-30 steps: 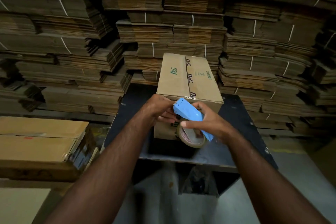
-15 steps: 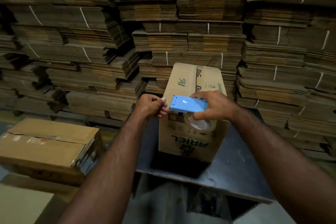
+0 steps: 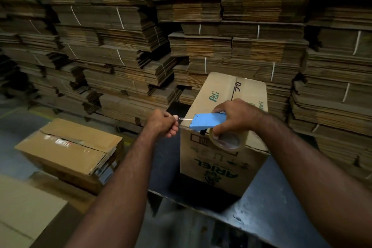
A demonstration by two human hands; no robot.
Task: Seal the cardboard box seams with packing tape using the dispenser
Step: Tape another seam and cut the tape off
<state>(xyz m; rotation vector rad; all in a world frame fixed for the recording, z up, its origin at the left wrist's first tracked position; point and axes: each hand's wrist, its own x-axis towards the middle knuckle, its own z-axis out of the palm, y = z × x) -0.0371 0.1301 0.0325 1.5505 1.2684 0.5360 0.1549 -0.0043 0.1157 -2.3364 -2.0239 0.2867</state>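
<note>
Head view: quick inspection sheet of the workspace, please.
Surface: dark table, scuffed, holds one box.
Job's things: Ariel box upright, flaps closed; blue tape dispenser over its near top edge; tape roll fitted.
Clutter: second box beside the table, top seam gaping.
Grippers: left hand pinches the tape end; right hand grips the dispenser.
Cables: nothing seen.
Surroundings: strapped bundles of flat cardboard, wall to wall.

Both arms reach forward — left hand (image 3: 163, 123) fisted, right hand (image 3: 234, 119) gripping.
</note>
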